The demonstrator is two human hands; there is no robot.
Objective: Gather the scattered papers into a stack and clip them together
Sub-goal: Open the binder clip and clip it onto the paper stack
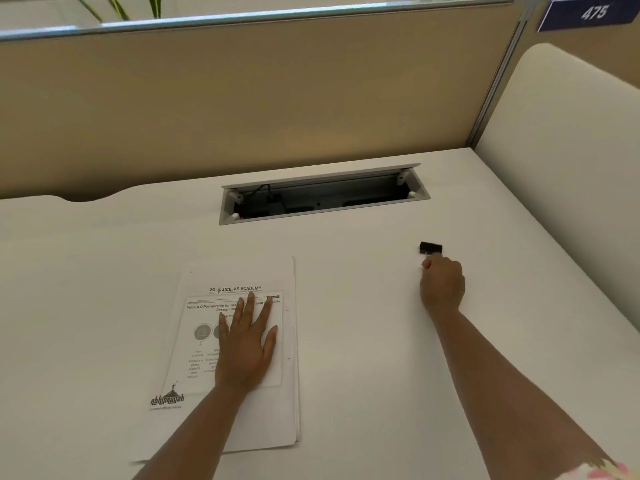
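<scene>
A stack of white papers lies on the white desk, left of centre, with a printed page on top. My left hand rests flat on that top page, fingers spread. A small black binder clip sits on the desk to the right, apart from the papers. My right hand is just below the clip with its fingers curled together, and the fingertips are close to the clip without holding it.
An open cable tray with wires is sunk into the white desk behind the papers. A beige partition runs along the back and a cream panel closes the right side.
</scene>
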